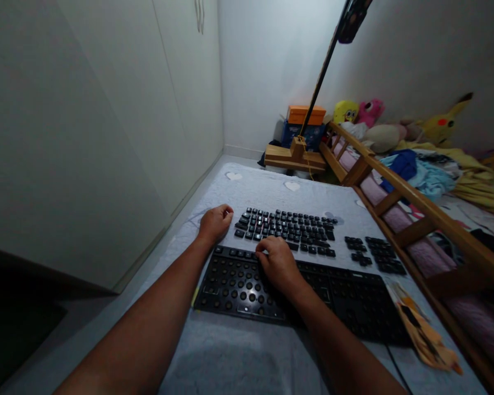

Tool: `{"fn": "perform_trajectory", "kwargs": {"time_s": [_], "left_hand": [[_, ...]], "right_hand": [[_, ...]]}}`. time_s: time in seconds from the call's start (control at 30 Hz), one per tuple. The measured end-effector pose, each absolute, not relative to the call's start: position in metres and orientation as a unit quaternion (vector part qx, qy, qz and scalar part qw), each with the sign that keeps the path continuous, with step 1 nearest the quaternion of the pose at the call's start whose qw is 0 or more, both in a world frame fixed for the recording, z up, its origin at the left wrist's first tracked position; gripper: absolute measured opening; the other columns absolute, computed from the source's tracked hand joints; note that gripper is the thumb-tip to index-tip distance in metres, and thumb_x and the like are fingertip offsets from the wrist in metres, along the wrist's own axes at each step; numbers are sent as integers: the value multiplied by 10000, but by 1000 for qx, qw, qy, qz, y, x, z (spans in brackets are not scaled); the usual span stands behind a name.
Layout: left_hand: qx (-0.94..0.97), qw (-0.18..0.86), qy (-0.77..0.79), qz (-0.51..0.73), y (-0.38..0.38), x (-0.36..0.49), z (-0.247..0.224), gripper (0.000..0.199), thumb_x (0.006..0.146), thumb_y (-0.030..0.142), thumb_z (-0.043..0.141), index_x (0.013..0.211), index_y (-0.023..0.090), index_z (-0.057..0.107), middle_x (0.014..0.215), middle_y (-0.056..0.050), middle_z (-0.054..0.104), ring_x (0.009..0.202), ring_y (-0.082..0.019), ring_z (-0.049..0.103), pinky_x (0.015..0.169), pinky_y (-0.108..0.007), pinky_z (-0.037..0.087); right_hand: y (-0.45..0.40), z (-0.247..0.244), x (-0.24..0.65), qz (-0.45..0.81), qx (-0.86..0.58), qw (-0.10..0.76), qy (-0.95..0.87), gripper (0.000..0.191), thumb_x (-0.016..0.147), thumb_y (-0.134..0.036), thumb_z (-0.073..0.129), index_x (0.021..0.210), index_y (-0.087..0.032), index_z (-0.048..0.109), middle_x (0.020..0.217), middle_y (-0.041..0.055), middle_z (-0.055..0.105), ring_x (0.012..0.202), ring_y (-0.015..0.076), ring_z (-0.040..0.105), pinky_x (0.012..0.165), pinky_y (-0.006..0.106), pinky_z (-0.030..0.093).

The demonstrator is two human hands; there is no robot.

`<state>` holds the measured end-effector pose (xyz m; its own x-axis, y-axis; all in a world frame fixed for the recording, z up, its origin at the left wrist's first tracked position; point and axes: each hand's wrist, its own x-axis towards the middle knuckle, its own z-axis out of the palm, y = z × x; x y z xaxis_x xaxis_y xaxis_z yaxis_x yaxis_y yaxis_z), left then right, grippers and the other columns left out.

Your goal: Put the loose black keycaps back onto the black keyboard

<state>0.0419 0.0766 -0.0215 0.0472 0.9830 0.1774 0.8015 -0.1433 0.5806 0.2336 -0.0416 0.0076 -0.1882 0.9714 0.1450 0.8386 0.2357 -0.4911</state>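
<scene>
A black keyboard (247,293) lies on the cloth in front of me, most of its key positions bare, showing round stems. Several keycaps (234,253) sit in its top row at the left. My right hand (279,264) reaches over the keyboard, thumb and fingertips pinched at that top row on what looks like a keycap, largely hidden by the fingers. Beyond the keyboard, loose black keycaps (290,225) are laid out in rows. To the left of these rows, my left hand (215,224) rests on the cloth with its fingers curled in, and nothing shows in it.
Further keycap groups (385,255) lie at the right. Beside the keyboard's right end is an orange-yellow packet (430,340) with a dark slim tool on it. A wooden bed rail (415,203) borders the right; a white cabinet (107,137) stands left. A wooden-based stand (294,156) is behind.
</scene>
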Motion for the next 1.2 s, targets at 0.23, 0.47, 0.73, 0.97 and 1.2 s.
{"fn": "perform_trajectory", "kwargs": {"time_s": [0.23, 0.47, 0.73, 0.97, 1.2], "left_hand": [[705, 168, 636, 265, 77, 41, -21, 246, 860, 324, 494, 933, 214, 701, 820, -35, 714, 759, -183, 631, 676, -270, 406], [705, 178, 629, 273, 75, 41, -19, 233, 855, 310, 488, 905, 212, 694, 802, -35, 709, 753, -183, 631, 679, -272, 407], [707, 173, 626, 280, 78, 40, -25, 232, 857, 329, 496, 909, 211, 689, 792, -30, 702, 736, -183, 627, 660, -283, 396], [708, 170, 629, 274, 77, 40, -23, 240, 857, 325, 488, 913, 211, 692, 811, -37, 709, 749, -182, 627, 675, -279, 396], [709, 169, 630, 269, 78, 40, -23, 249, 860, 335, 491, 920, 208, 696, 790, -27, 707, 729, -178, 620, 653, -279, 378]], "right_hand": [[11, 41, 276, 77, -641, 169, -745, 144, 870, -153, 599, 854, -192, 737, 899, 57, 721, 854, 172, 619, 810, 275, 424], [84, 32, 307, 48, -692, 117, -711, 192, 838, -134, 613, 922, -175, 781, 966, 101, 746, 925, 206, 645, 827, 283, 433], [104, 18, 307, 45, -703, 66, -707, 178, 831, -239, 686, 979, -236, 786, 1053, 86, 743, 1017, 235, 629, 845, 301, 448], [104, 18, 302, 39, -702, 46, -710, 173, 829, -236, 676, 955, -229, 793, 1052, 103, 742, 1053, 271, 608, 870, 344, 446], [99, 20, 298, 48, -705, 58, -705, 154, 811, -175, 674, 896, -210, 797, 1054, 113, 740, 1094, 282, 590, 930, 367, 432]]}}
